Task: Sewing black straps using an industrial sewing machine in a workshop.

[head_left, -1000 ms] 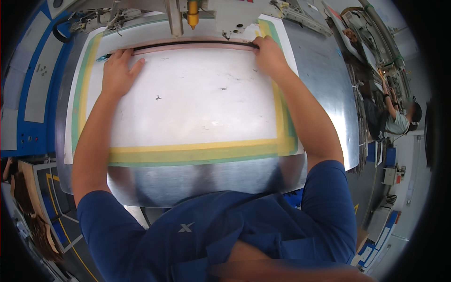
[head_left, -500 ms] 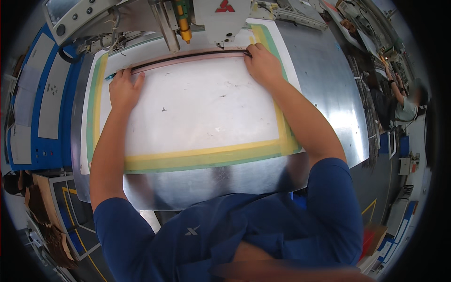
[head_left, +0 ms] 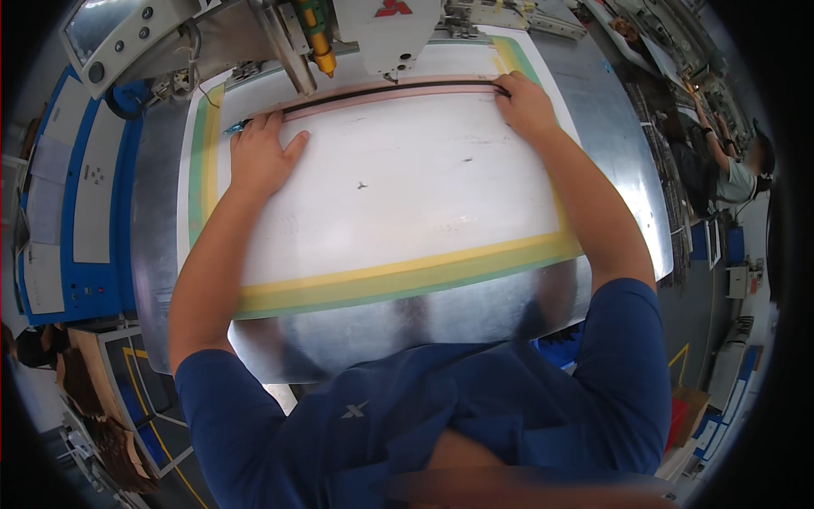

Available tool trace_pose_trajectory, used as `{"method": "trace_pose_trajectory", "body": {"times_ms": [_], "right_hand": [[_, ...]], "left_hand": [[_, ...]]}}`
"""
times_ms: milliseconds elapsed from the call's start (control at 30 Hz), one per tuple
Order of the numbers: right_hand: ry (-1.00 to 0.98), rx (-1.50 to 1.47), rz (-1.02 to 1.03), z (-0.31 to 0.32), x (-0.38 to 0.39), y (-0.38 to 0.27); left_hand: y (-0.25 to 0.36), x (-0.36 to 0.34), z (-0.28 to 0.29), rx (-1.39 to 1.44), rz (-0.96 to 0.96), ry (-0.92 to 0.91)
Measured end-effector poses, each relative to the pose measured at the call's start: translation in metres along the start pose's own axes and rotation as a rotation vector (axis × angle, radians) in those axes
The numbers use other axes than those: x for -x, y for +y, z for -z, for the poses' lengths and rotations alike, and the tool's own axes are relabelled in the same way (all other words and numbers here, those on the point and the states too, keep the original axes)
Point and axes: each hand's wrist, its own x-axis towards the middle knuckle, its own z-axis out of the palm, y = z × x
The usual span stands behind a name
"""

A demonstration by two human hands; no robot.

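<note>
A long black strip (head_left: 381,91) lies along a pink band (head_left: 356,103) near the top of a white board (head_left: 398,187) edged with yellow and green tape. My left hand (head_left: 264,157) lies at the strip's left end, thumb spread and fingertips on it, beside a small turquoise piece (head_left: 233,128). My right hand (head_left: 526,110) has its fingers curled on the strip's right end. A yellow-tipped machine part (head_left: 320,51) and a white machine head (head_left: 392,42) hang above the strip, between my hands.
The board rests on a metal table (head_left: 157,237). A blue cabinet (head_left: 72,280) stands at the left, a wooden-topped cart (head_left: 93,356) below it. At the right, a co-worker (head_left: 733,174) works at another machine. A second person (head_left: 34,343) is partly visible at the far left.
The whole view has shifted, so the board and my arms appear further right than half a second ago. My hands keep their places on the strip.
</note>
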Motion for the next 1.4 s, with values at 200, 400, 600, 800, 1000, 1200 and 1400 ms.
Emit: {"method": "trace_pose_trajectory", "body": {"times_ms": [200, 400, 600, 800, 1000, 1200, 1400], "right_hand": [[-0.024, 0.146, -0.158, 0.009, -0.006, 0.008], [-0.025, 0.072, -0.004, -0.01, -0.006, -0.054], [-0.178, 0.132, 0.024, -0.014, -0.024, -0.098], [-0.156, 0.271, 0.056, -0.004, -0.019, -0.065], [-0.131, 0.232, 0.005, 0.003, -0.009, -0.041], [-0.059, 0.164, -0.025, -0.006, 0.002, -0.039], [-0.051, 0.163, -0.044, -0.011, 0.002, -0.035]], "left_hand": [[-0.014, 0.004, 0.003, -0.034, -0.107, 0.006], [0.008, -0.005, -0.001, 0.069, -0.293, -0.009], [0.049, -0.015, 0.0, 0.1, -0.401, -0.053], [0.083, -0.027, -0.004, 0.163, -0.475, -0.029], [0.122, -0.042, -0.022, 0.136, -0.442, 0.011], [0.13, -0.05, -0.039, 0.141, -0.374, -0.047], [0.106, -0.055, -0.035, 0.093, -0.404, -0.034]]}}
